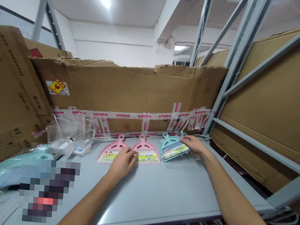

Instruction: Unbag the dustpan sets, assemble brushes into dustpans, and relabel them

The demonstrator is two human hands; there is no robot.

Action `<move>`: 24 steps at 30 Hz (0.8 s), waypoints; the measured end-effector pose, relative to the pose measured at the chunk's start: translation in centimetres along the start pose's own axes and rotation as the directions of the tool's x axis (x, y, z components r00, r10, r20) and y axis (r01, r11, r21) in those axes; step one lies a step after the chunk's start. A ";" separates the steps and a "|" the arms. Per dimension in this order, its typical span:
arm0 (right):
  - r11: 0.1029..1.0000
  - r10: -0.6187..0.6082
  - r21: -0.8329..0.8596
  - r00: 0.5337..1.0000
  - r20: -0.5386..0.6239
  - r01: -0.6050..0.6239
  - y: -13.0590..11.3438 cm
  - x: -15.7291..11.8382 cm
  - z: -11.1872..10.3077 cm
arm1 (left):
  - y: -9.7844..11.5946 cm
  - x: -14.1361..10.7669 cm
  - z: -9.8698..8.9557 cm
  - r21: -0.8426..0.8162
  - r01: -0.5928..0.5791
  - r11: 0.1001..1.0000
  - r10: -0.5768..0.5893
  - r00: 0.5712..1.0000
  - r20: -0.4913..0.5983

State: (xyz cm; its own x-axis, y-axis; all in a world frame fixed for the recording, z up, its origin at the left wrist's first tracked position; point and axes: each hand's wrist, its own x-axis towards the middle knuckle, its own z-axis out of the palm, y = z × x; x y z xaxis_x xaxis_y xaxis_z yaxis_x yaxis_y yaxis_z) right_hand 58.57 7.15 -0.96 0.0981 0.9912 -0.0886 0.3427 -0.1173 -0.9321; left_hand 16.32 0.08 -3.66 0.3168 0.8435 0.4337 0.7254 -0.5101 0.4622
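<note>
- Pinching, thumb against fingers, the right hand (193, 144) has hold of the edge of a teal, fan-shaped plastic dustpan (172, 150), tilted, in clear film; slick film could slip from so narrow a grip.
- Left hand (125, 158): fingers loosely curled over two pink, fan-shaped plastic dustpans (146, 150), side by side; whether they grip cannot be told. Sideways pressure could skew the pair on the smooth grey tabletop (164, 194).
- Behind: brown cardboard wall (131, 90); pushing backward could jam the looped handles.
</note>
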 end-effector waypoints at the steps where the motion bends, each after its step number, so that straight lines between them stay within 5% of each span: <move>1: 1.000 0.003 -0.031 1.000 -0.009 -0.004 0.0 -0.1 0.5 | -0.2 0.0 0.1 0.032 0.004 0.999 -0.005 1.000 0.019; 8: 0.947 -0.077 -0.313 0.997 -0.012 0.070 0.6 0.1 2.5 | -1.0 0.2 0.0 0.033 0.055 0.998 -0.055 0.998 0.013; 15: 0.642 -0.239 -0.764 0.964 -0.115 0.068 -0.1 -0.5 1.6 | -0.7 0.3 -0.3 0.004 0.081 0.997 -0.080 0.996 -0.030; 19: 0.555 -0.273 -0.830 0.956 -0.112 0.061 -0.1 -0.8 1.1 | -0.7 0.3 -0.2 0.004 0.085 0.996 -0.084 0.996 -0.020; 24: 0.569 -0.267 -0.820 0.928 -0.260 -0.066 0.3 -0.2 -1.9 | -0.7 0.3 -0.3 0.007 0.079 0.997 -0.079 0.997 -0.021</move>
State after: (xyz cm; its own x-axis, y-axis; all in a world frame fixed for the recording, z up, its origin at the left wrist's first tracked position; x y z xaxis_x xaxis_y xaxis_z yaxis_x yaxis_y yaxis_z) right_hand 60.42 6.80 -0.60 0.2425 0.9352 0.2581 0.9544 -0.1822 -0.2367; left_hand 15.73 0.62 -3.60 0.2460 0.8775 0.4116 0.7524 -0.4406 0.4896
